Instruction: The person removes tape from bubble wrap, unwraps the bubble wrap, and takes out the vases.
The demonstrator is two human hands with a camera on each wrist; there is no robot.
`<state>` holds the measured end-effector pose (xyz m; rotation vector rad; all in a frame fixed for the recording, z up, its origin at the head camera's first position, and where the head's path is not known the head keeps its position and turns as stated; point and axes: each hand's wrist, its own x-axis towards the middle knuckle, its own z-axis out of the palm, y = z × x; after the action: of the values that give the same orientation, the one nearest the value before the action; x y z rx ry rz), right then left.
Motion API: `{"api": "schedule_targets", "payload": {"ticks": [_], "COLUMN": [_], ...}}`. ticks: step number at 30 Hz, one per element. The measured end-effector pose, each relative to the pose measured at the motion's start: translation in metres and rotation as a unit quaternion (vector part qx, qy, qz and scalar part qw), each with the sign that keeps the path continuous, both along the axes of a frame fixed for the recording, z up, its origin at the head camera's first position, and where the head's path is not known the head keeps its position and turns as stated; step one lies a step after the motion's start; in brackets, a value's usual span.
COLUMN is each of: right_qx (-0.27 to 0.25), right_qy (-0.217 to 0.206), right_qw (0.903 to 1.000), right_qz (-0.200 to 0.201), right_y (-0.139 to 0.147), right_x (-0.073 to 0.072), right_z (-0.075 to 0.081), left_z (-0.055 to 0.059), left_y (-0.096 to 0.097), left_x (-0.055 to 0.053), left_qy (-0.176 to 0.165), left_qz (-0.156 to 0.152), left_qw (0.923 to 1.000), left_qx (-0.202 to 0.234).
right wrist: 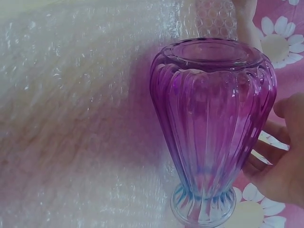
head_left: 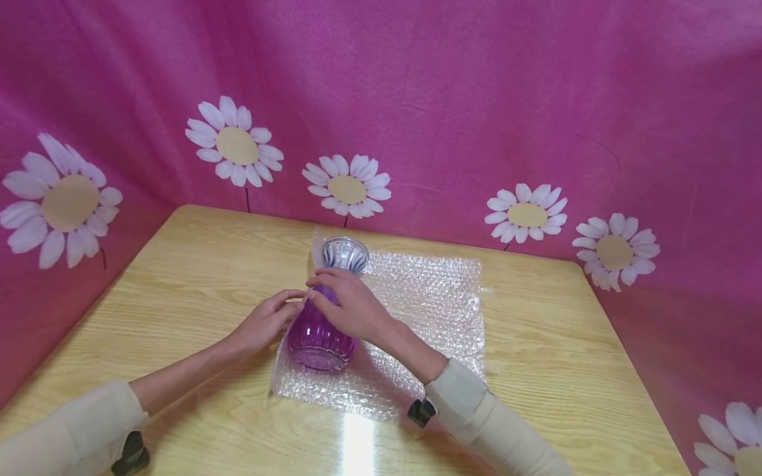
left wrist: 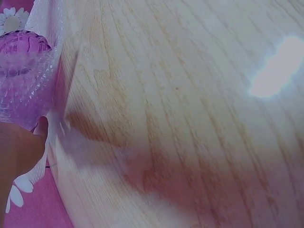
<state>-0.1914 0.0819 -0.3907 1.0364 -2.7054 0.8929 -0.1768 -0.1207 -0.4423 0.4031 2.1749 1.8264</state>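
At the far left of the pale, wood-grained surface [head_left: 548, 330], the left hand [head_left: 262, 324] reaches in with its fingers loosely bent against the raised edge of a clear, square sheet of plastic bubble wrap [head_left: 431, 304]; the fingertips are partly hidden, so I cannot tell whether they pinch that edge or only press it. Just beside those fingers lies the ribbed glass vase, purple through the body and paling towards a flared mouth [head_left: 321, 334] — on its side along the left part of the sheet, base towards the person and mouth pointing away. Next comes the right hand [head_left: 351, 307], lying across the vase's neck and shoulder, fingers and thumb bent over the glass to hold it. Further right, the rest of the bubble wrap spreads flat.

As for progress, the wrapping looks barely begun: the vase is placed on the sheet and the left edge is up along its side, while the wide right part appears still to be brought round and nothing visible fastens it yet
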Motion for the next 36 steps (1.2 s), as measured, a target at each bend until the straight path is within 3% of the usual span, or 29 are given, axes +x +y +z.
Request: {"api": "schedule_targets", "payload": {"ticks": [13,26,36], "right_qx": [-0.012,0.016,0.032], "right_qy": [-0.031,-0.008,-0.008], "right_qw": [0.9994,0.9998,0.9992], "right_qz": [-0.006,-0.009,-0.021], "right_y": [0.011,0.027,0.040], "right_x": [0.000,0.001,0.004], "right_z": [-0.001,-0.001,-0.001], "left_z": [0.000,0.001,0.001], "left_y": [0.003,-0.001,0.001], "left_x": [-0.001,0.001,0.000], "left_qy": [-0.005,0.021,0.015], "left_qz": [-0.006,0.016,0.015], "left_qw": [0.9999,0.9988,0.9991], "left_qx": [0.009,-0.041,-0.038]}}
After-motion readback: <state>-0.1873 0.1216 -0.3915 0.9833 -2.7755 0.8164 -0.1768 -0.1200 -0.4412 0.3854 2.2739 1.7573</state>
